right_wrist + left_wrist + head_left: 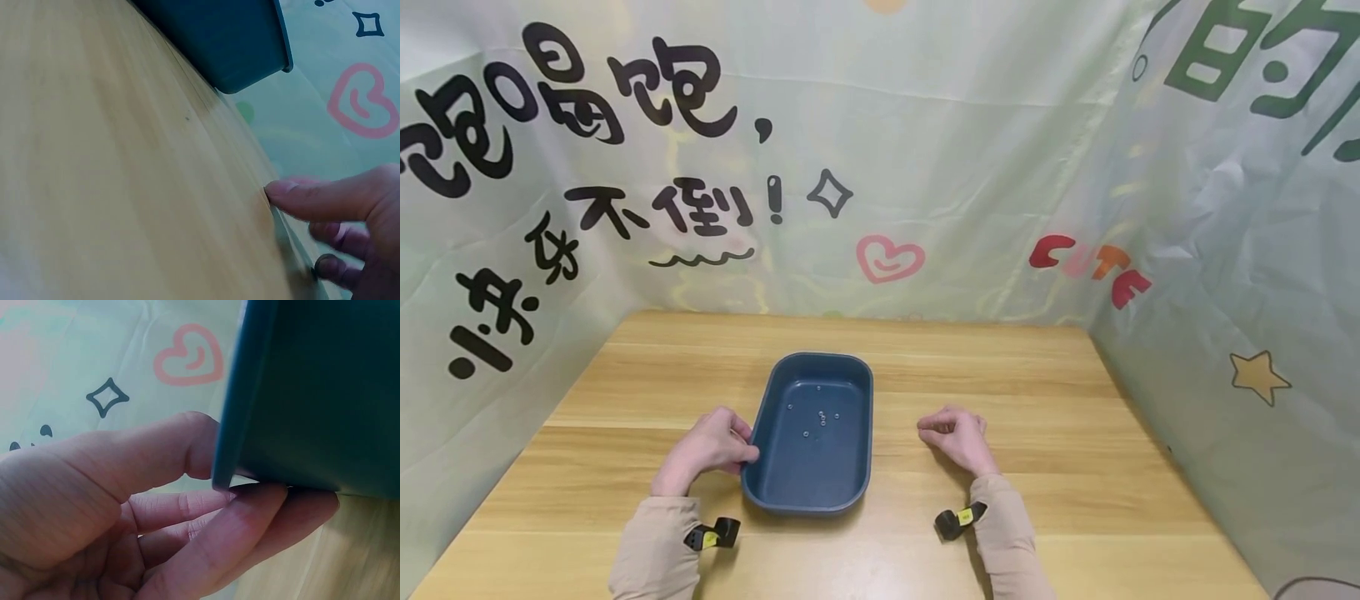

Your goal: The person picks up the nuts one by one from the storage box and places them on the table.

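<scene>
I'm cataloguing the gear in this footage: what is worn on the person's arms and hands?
The left sleeve and right sleeve are plain beige and long. Each carries a small black device with a yellow marking. The left hand and right hand are ungloved.

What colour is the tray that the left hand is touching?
The tray is dark blue; it shows best in the head view.

a pale wooden surface (970, 367), its grain running across, takes up most of the lower half of the head view and narrows toward its far edge. on it, lower middle of the frame and just left of centre, stands a dark blue tray (805, 479) with rounded corners, longer from top to bottom than across.
</scene>
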A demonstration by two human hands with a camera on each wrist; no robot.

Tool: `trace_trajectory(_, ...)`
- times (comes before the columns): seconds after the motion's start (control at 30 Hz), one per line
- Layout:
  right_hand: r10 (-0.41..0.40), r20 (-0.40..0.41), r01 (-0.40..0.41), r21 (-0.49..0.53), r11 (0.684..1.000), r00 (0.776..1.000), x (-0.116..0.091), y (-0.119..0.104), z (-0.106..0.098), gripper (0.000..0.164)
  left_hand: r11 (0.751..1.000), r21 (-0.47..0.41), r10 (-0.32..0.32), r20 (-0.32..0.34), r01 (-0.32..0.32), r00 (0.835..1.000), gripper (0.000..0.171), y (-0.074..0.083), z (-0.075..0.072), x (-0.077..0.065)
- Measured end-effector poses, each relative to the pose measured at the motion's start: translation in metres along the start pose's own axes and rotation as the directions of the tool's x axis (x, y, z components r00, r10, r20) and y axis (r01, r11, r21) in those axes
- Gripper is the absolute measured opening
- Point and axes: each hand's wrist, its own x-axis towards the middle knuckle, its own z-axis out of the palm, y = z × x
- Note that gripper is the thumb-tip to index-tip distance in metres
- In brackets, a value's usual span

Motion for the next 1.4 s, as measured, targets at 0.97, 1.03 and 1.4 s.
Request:
trace_trajectory(0.97,0.102,0.668,0.346,-0.503,0.792,0.738,0.118,-0.205,-0.005,0.01,1.0,-0.02,0.001,-0.009,-0.001,1.0,0.026,0.0,0.002,0.005)
trace_trajectory(1.03,0.18,0.66,0.267,-0.517,0.813,0.729,0.114,-0.209,0.007,0.009,1.0,-0.023,-0.005,-0.006,0.005,1.0,0.026,-0.001,0.002,0.005)
trace_trajectory(1.4,0.432,0.463,-0.146,-0.533,0.833,0.774,0.086,-0.207,0.045,0.026,1.0,-0.02,-0.008,-0.017,0.008,1.0,0.025,-0.002,0.001,0.005)
